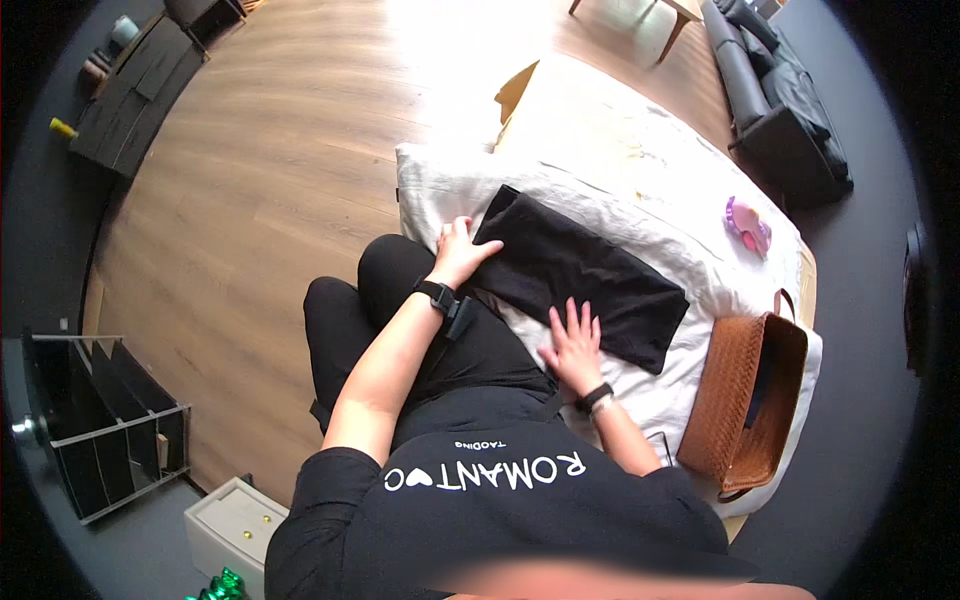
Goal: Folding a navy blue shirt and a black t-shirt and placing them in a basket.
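A folded black cloth, perhaps a garment, lies as a long rectangle on the white bedding before me. My left hand is at its left end, the thumb over the cloth's edge and the fingers spread beside it. Flat and with fingers apart, my right hand rests at the near edge, its fingertips on the fabric. Neither hand appears to grip anything. Black bands circle both wrists. The underside of the cloth is hidden.
To the right on the bed stands a brown woven basket with something dark inside. A pink and purple object lies beyond it. A dark sofa, a black rack and a pale drawer cabinet stand around.
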Demonstrator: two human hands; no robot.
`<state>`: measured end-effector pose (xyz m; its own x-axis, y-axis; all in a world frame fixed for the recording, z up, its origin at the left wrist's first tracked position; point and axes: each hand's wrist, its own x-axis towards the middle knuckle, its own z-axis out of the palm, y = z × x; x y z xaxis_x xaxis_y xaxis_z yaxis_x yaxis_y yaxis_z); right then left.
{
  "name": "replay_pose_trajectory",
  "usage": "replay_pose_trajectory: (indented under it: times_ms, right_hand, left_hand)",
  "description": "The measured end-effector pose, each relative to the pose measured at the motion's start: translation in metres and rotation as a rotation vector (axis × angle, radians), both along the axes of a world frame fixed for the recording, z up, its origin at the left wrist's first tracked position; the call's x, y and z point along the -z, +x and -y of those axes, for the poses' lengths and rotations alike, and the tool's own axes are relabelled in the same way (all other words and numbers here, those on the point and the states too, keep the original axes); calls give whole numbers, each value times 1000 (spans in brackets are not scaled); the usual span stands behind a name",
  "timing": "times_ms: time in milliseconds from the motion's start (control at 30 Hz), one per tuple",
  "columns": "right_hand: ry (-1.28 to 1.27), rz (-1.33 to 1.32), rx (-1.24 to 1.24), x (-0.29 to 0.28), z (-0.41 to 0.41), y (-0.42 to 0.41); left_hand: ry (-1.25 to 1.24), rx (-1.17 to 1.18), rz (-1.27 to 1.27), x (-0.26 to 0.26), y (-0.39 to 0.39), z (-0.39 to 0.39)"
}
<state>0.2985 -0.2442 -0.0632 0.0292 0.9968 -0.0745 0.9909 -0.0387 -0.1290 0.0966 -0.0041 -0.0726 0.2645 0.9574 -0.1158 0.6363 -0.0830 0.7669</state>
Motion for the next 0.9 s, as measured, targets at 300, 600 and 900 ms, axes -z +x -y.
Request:
replay_pose_trajectory:
  times_ms: [300, 600, 900]
  right_hand:
    - [561, -1270, 130, -82, -69, 10]
    - [441, -2266, 285, -52, -107, -33]
    - [292, -2464, 436, -20, -59, -2]
  left_hand:
    - [-703, 195, 822, -36, -18, 5]
    - [-561, 667, 937, -188, 30, 81]
    - [-170, 1096, 554, -104, 108, 125]
